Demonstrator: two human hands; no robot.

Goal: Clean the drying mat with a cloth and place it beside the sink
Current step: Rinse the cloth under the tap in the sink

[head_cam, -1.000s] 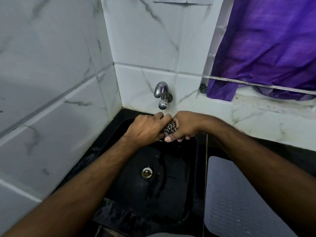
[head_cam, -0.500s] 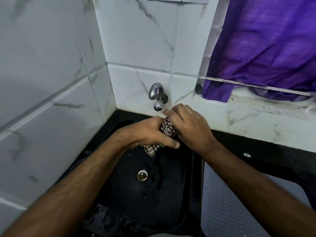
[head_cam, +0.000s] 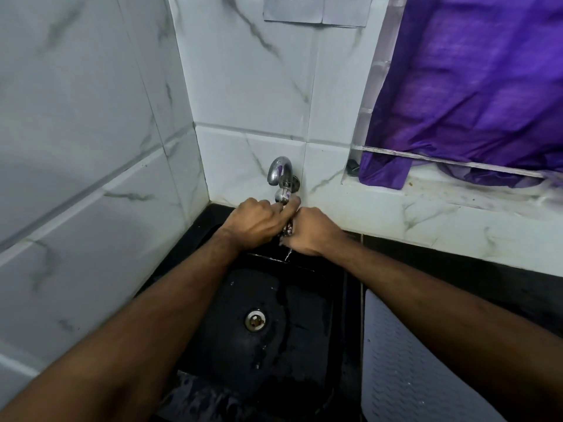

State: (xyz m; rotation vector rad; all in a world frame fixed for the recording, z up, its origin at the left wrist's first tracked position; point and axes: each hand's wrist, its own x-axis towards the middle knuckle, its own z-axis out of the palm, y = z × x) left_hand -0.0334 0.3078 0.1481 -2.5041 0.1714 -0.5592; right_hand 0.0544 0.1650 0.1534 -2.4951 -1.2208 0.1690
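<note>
Both hands meet over the back of the black sink (head_cam: 304, 336), just under the chrome tap (head_cam: 281, 175). My left hand (head_cam: 259, 222) and my right hand (head_cam: 310, 231) both grip a small checked cloth (head_cam: 288, 229), bunched tight between them so only a sliver shows. A thin stream of water runs from the cloth into the basin. The grey ribbed drying mat (head_cam: 405, 370) lies flat on the black counter right of the sink, partly under my right forearm.
White marble-look tiles close the corner on the left and behind. A purple curtain (head_cam: 475, 86) hangs over a window ledge at the right. The sink drain (head_cam: 255, 320) sits mid-basin, with wet patches around it. A paper note (head_cam: 316, 9) is stuck above.
My hands have twisted on the cloth and closed tighter around it; the hanging end seen half a second ago is now hidden. The view has shifted up and back a little.
</note>
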